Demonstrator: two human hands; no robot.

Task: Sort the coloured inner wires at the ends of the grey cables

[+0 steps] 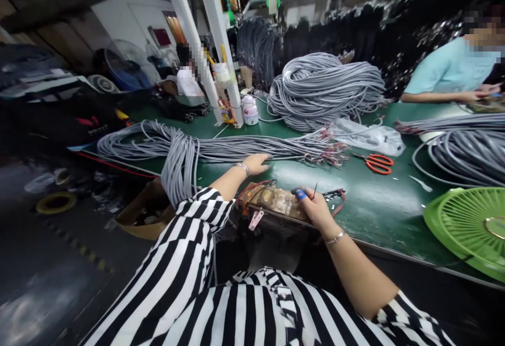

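Observation:
A long bundle of grey cables point(236, 148) lies across the green table, its reddish stripped ends at the right. My left hand point(257, 164) rests against the bundle's near edge, fingers stretched out. Near the table's front edge sits a brown, tape-covered block point(278, 202) with red and black wires at its left. My right hand point(315, 208) is at the block's right end, fingers closed on a small tool with a blue part and a thin dark tip. Pliers point(334, 194) with reddish handles lie just right of that hand.
Orange-handled scissors point(379, 164), a plastic bag point(369, 135) and a green fan point(469, 230) are on the right. A large cable coil point(323, 91) and white bottle point(250, 110) stand behind. A person in light blue point(442, 72) sits at the far right.

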